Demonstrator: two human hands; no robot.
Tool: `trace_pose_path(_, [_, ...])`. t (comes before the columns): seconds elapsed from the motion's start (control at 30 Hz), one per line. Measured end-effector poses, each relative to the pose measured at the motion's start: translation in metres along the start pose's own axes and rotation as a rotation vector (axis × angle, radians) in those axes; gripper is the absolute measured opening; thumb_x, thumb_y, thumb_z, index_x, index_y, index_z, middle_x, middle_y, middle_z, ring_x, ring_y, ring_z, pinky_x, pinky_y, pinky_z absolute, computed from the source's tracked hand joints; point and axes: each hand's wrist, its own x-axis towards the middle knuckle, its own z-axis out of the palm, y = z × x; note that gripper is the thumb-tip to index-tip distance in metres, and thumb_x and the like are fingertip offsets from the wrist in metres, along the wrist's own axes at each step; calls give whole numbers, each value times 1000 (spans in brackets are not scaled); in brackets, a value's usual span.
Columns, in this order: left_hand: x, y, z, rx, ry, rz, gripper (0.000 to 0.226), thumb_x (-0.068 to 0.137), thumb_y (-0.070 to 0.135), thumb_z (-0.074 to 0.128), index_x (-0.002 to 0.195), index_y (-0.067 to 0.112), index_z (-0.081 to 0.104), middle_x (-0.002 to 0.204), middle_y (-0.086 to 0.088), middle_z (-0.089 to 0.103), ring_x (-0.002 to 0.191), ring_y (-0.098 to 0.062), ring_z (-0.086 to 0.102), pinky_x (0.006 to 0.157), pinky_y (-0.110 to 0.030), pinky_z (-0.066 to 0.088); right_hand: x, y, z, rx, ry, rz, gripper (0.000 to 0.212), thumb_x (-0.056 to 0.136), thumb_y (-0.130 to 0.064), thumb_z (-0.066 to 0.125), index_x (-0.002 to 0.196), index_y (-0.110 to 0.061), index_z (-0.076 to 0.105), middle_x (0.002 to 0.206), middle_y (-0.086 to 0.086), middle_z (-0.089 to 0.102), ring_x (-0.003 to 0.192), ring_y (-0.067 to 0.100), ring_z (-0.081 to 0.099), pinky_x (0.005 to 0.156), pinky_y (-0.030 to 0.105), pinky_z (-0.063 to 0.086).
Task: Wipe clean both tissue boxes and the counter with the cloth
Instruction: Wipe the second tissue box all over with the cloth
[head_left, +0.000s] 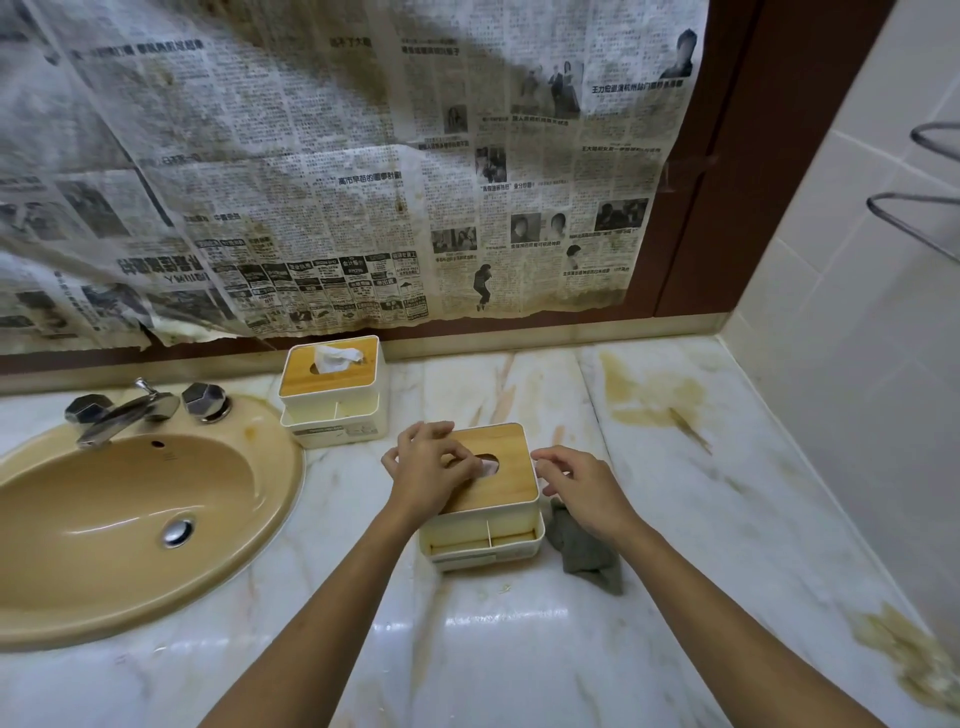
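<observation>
Two white tissue boxes with wooden lids stand on the marble counter (519, 649). The far tissue box (332, 397) is by the wall, a tissue sticking out of its slot. The near tissue box (498, 493) is in the middle. My left hand (431, 467) lies on its lid, fingers at the slot. My right hand (582, 483) hovers at the box's right edge, fingers spread, holding nothing. A grey cloth (582, 551) lies crumpled on the counter just right of the near box, partly under my right wrist.
A tan sink (130, 525) with a chrome tap (130, 410) fills the left. Brown stains (649, 395) mark the counter at back right, and another stain (909, 654) lies at the right front. Stained newspaper (337, 182) covers the back wall. A tiled wall (857, 364) bounds the right.
</observation>
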Motion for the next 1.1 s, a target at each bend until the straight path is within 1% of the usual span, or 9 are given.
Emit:
trace_pose_path(0.13, [-1, -6, -7, -20, 60, 5, 14, 87, 40, 66, 74, 35, 70, 129, 18, 53, 130, -7, 33, 97, -35, 15, 1, 1, 1, -2, -6, 2, 20, 99, -28, 56, 114, -31, 68, 101, -6, 71, 83, 12, 70, 83, 30, 56])
trace_pose_path(0.3, [-1, -7, -23, -88, 44, 24, 19, 93, 41, 58, 82, 29, 68, 92, 18, 69, 107, -5, 51, 93, -39, 23, 3, -7, 4, -80, 43, -48, 23, 99, -26, 55, 118, -29, 67, 109, -10, 67, 93, 5, 63, 79, 21, 49])
trace_pose_path(0.4, [-1, -8, -29, -165, 47, 14, 21, 93, 42, 57, 83, 26, 66, 82, 20, 69, 95, -2, 59, 91, -37, 23, 9, -16, 10, -148, 16, -97, 25, 96, -28, 59, 121, -29, 66, 115, -8, 59, 99, 9, 60, 87, 28, 51])
trace_pose_path(0.47, [-1, -7, -30, -198, 51, 14, 18, 93, 39, 59, 81, 28, 65, 80, 21, 70, 90, 0, 62, 97, -40, 25, 13, -23, 15, -231, -9, -147, 27, 93, -36, 64, 119, -30, 67, 116, -9, 53, 109, 11, 52, 96, 30, 46])
trace_pose_path(0.57, [1, -6, -31, -242, 12, 14, 16, 93, 36, 61, 82, 27, 67, 80, 19, 72, 86, 3, 64, 105, -45, 28, 21, -34, 23, -347, 10, -245, 29, 87, -47, 67, 113, -35, 69, 114, -13, 48, 112, 8, 42, 98, 30, 37])
trace_pose_path(0.7, [3, -8, -33, -270, -11, 8, 11, 90, 38, 60, 82, 32, 65, 83, 19, 72, 85, 3, 65, 103, -54, 36, 33, -45, 30, -335, -84, -267, 26, 82, -48, 67, 104, -35, 71, 96, -17, 57, 97, 11, 57, 91, 42, 50])
trace_pose_path(0.83, [2, -13, -34, -288, -30, -7, 11, 90, 42, 60, 83, 35, 65, 86, 17, 72, 88, -1, 67, 102, -56, 37, 39, -46, 32, -393, -88, -265, 12, 81, -43, 70, 88, -33, 69, 88, -14, 63, 90, 9, 60, 87, 44, 51])
trace_pose_path(1.0, [2, -16, -36, -302, -47, -13, 17, 88, 46, 65, 87, 30, 69, 86, 15, 74, 87, 1, 64, 104, -51, 37, 45, -48, 28, -298, -91, -232, 4, 86, -29, 69, 83, -26, 68, 85, -12, 68, 84, 7, 63, 83, 40, 56])
trace_pose_path(1.1, [4, -13, -35, -283, -46, 16, 13, 88, 39, 70, 84, 26, 71, 79, 15, 74, 81, 5, 64, 93, -41, 38, 47, -50, 25, -275, -110, -224, 4, 86, -27, 70, 82, -25, 71, 85, -11, 69, 84, 7, 64, 83, 38, 56])
